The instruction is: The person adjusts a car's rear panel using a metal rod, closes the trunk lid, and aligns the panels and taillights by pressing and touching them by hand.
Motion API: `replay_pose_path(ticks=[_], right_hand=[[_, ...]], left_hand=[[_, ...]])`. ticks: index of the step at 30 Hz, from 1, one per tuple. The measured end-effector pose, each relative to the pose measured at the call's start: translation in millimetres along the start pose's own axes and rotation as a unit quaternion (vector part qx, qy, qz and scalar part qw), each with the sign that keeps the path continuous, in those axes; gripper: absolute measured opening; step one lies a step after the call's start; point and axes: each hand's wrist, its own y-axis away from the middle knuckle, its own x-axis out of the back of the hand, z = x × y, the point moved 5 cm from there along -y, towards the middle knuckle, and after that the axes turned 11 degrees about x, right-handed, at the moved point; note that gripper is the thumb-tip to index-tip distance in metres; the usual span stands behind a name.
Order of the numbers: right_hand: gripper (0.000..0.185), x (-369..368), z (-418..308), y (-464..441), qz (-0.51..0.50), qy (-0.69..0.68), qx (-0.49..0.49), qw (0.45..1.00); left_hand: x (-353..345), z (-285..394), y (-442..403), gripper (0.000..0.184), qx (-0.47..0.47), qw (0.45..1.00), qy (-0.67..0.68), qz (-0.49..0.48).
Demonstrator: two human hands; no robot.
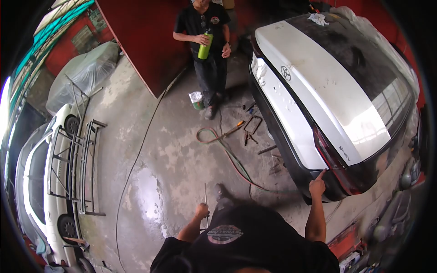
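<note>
My left hand (202,210) is closed around a thin metal rod (205,194), which stands nearly upright beside my leg. My right hand (317,185) reaches out to the rear corner of a white car (327,91). Its index finger is stretched out, with the tip at the panel edge just below the red tail light (328,152); the other fingers look curled and hold nothing. Whether the fingertip touches the panel I cannot tell. Below the tail light is the dark rear bumper (332,189).
Another person (202,22) stands ahead holding a green bottle (205,44), a bucket (196,101) at their feet. Red and green hoses (234,159), a clamp-like tool (249,138) and a bar (267,149) lie on the floor. Metal racks (86,168) and a white car (38,182) are left.
</note>
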Motion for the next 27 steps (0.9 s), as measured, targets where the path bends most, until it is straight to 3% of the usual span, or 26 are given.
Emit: replay_pose_path(ticks=[5,7,8,9,10,12,13,14,17,19,21,23,26,27], right_hand=[[0.090,-8.4,-12.5,3.7,0.011,-0.043,0.007,0.999],[0.083,-21.8,-35.8,12.7,-0.022,-0.057,0.074,0.995],[0.080,-31.5,-48.2,19.4,-0.038,-0.064,0.107,0.991],[0.072,-45.0,-63.3,28.8,-0.064,-0.082,0.168,0.980],[0.065,-61.2,-77.6,40.0,-0.089,-0.099,0.228,0.965],[0.053,-124.9,-97.5,58.9,-0.221,-0.109,0.336,0.909],[0.051,-144.8,-108.9,69.8,-0.224,-0.153,0.394,0.878],[0.050,-153.9,-122.5,82.2,-0.225,-0.196,0.450,0.842],[0.047,-99.4,-178.0,104.3,-0.297,-0.224,0.457,0.808],[0.047,-67.0,-207.6,108.5,-0.242,-0.230,0.506,0.795],[0.047,-57.1,-223.4,110.4,-0.190,-0.227,0.544,0.785],[0.047,-61.0,-233.0,113.3,-0.143,-0.215,0.572,0.779],[0.048,-73.5,-235.7,123.8,-0.206,-0.184,0.576,0.770],[0.047,-81.1,-232.3,125.0,-0.265,-0.205,0.530,0.779]], left_hand=[[-8.2,5.5,17.2,0.022,0.041,0.999,-0.023,-0.027],[-13.4,6.4,18.4,0.023,0.060,0.995,-0.065,-0.041],[-17.6,11.8,10.0,0.024,-0.076,0.967,-0.243,-0.012],[-26.5,5.0,-10.3,0.026,-0.208,0.888,-0.409,0.018],[-37.2,-0.1,-16.5,0.027,-0.330,0.764,-0.553,0.046],[-39.2,21.1,3.5,0.031,-0.215,0.883,-0.414,0.058],[-40.2,30.7,16.0,0.032,-0.153,0.927,-0.337,0.063],[-45.9,36.0,15.2,0.034,-0.182,0.911,-0.366,0.057],[-66.8,39.6,-19.1,0.035,-0.251,0.860,-0.442,0.040],[-79.0,59.8,-29.7,0.034,-0.275,0.832,-0.481,0.034],[-79.8,119.2,44.6,0.032,-0.272,0.843,-0.463,0.031],[-99.5,146.5,58.6,0.029,-0.365,0.821,-0.438,0.029],[-129.0,202.9,130.5,0.029,-0.433,0.781,-0.450,-0.003],[-142.0,209.0,136.2,0.029,-0.454,0.778,-0.434,-0.007]])
